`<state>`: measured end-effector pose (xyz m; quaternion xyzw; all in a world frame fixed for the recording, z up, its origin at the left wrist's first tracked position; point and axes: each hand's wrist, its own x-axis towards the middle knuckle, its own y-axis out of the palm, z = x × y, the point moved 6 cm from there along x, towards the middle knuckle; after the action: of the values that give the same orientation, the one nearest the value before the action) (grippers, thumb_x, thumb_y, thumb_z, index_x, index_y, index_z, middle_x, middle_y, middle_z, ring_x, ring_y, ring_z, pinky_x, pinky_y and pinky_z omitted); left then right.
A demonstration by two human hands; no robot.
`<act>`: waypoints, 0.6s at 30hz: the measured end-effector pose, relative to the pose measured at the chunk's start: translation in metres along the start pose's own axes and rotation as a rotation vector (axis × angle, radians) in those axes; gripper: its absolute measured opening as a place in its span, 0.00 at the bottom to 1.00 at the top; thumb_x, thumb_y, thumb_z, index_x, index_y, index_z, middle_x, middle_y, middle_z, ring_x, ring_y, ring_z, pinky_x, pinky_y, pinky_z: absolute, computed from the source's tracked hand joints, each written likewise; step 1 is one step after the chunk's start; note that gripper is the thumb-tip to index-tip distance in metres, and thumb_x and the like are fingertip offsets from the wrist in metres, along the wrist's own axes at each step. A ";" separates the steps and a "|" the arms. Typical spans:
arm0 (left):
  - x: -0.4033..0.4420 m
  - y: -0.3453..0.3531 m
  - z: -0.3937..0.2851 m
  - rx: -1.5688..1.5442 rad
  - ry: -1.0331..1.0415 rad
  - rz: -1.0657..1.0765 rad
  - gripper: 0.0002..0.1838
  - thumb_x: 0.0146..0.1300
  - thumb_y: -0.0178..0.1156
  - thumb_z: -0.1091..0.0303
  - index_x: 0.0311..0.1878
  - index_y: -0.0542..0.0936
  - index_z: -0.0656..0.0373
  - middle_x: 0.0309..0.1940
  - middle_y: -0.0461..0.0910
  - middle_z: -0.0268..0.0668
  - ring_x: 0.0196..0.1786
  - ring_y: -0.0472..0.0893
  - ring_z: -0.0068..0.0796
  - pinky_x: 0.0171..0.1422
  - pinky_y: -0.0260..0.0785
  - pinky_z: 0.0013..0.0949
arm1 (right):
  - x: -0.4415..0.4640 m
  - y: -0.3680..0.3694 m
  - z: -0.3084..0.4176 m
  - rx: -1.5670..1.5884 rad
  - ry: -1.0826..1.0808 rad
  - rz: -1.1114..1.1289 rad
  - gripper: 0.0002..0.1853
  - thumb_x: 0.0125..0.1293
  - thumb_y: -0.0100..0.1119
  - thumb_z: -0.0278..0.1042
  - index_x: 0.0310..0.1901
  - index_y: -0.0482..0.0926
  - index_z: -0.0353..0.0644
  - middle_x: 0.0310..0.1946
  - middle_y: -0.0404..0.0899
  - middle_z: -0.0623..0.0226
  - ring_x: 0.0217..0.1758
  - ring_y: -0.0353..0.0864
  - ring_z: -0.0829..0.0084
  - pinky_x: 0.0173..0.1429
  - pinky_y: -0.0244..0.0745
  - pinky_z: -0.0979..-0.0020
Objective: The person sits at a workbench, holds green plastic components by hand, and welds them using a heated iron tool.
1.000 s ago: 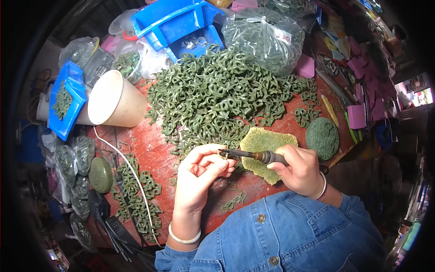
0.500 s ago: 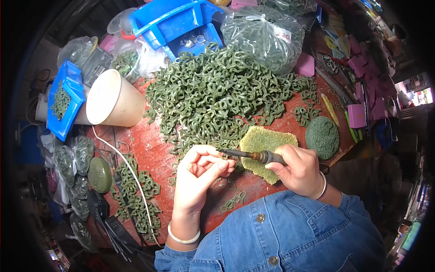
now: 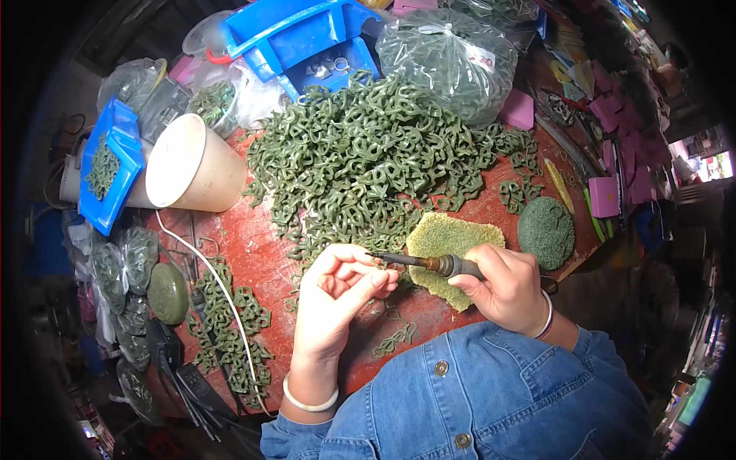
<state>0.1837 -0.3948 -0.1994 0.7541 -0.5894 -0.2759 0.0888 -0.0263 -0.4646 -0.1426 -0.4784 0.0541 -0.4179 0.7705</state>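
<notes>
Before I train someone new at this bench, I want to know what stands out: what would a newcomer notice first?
Most likely the big heap of green looped pieces in the middle of the red tabletop. Next, the blue bins behind it, and the dark pen-like tool in the right hand, its tip at the left fingertips.

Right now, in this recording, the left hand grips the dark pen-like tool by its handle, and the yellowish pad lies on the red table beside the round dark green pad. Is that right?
Not quite: the head view shows the right hand gripping the dark pen-like tool by its handle. The yellowish pad does lie on the red table beside the round dark green pad.
</notes>
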 end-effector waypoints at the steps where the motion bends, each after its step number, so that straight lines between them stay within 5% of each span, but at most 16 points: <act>1: 0.000 0.000 0.000 0.002 0.000 0.000 0.13 0.66 0.69 0.79 0.50 0.76 0.60 0.40 0.87 0.43 0.40 0.87 0.31 0.48 0.83 0.32 | 0.000 0.000 0.000 -0.004 -0.001 -0.001 0.17 0.66 0.72 0.47 0.40 0.80 0.40 0.27 0.81 0.61 0.26 0.84 0.59 0.29 0.78 0.62; 18: 0.000 -0.001 0.000 -0.033 0.018 0.064 0.12 0.68 0.65 0.83 0.51 0.77 0.63 0.43 0.87 0.45 0.46 0.89 0.31 0.56 0.83 0.34 | 0.000 0.000 0.000 -0.014 0.005 0.014 0.17 0.66 0.71 0.47 0.39 0.79 0.40 0.27 0.81 0.61 0.26 0.84 0.58 0.29 0.78 0.62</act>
<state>0.1847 -0.3949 -0.1998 0.7356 -0.6079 -0.2759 0.1154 -0.0264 -0.4644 -0.1433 -0.4823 0.0623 -0.4130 0.7700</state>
